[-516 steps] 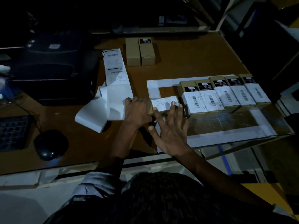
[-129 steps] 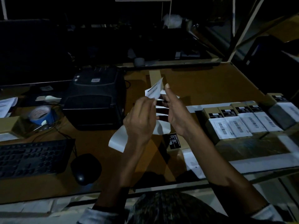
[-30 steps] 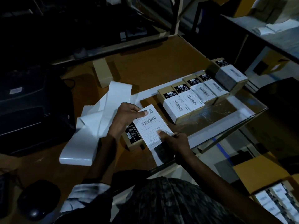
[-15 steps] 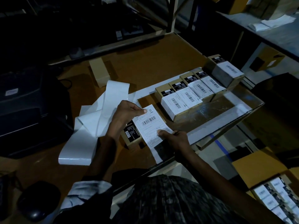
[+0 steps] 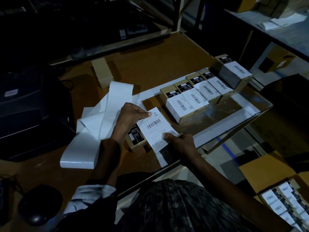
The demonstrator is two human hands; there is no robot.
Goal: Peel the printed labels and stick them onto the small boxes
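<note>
- Left hand (image 5: 128, 120) pinches the printed label (image 5: 154, 127) by its far corner.
- Right hand (image 5: 181, 144) pinches the label's near edge.
- The label hovers over a small box (image 5: 135, 139), just beside the row of labelled boxes (image 5: 195, 97).

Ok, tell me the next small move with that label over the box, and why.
Probably lower the label flat onto the small box beneath it. The left hand pinches its far corner and the right hand its near edge, so it hangs taut above the box, apparently not yet stuck down.
</note>
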